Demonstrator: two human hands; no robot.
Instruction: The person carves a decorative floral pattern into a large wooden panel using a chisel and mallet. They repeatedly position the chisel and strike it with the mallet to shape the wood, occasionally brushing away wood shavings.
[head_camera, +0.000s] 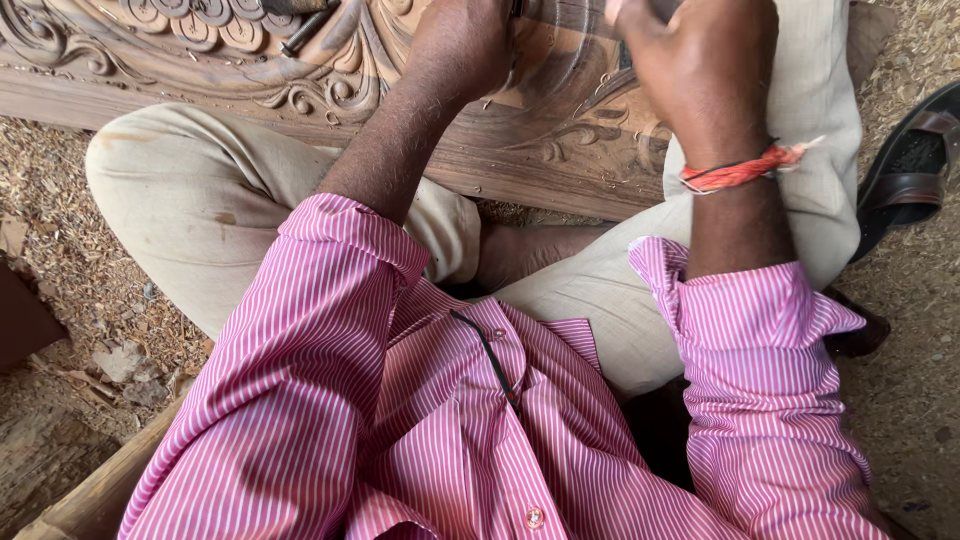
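Where the frame cuts off at the top, both hands are only partly seen, working over a carved wooden panel (560, 120). The left hand (465, 40) is curled into a closed grip near the top edge; what it grips lies above the frame, so its contents cannot be told. The right hand (700, 70) is also bent inward with fingers folded, pressed toward a blurred patch on the panel; it may be holding a tool, but the blur and the frame edge prevent a firm reading. An orange thread band (740, 170) circles the right wrist.

The panel lies low across the person's crossed legs and on the ground, no worktop beneath it. Sawdust and wood chips (90, 290) cover the floor on the left, and finer dust lies on the right beside a dark sandal (915, 165). A plain plank edge (90, 500) shows at lower left. A small dark metal tool (308, 30) rests on the carving at upper left, apart from both hands.

The panel's long axis runs left to right across the view, dipping slightly toward the right, with scrollwork relief facing up. The person wears a pink striped shirt (430, 440) and beige trousers (200, 190).
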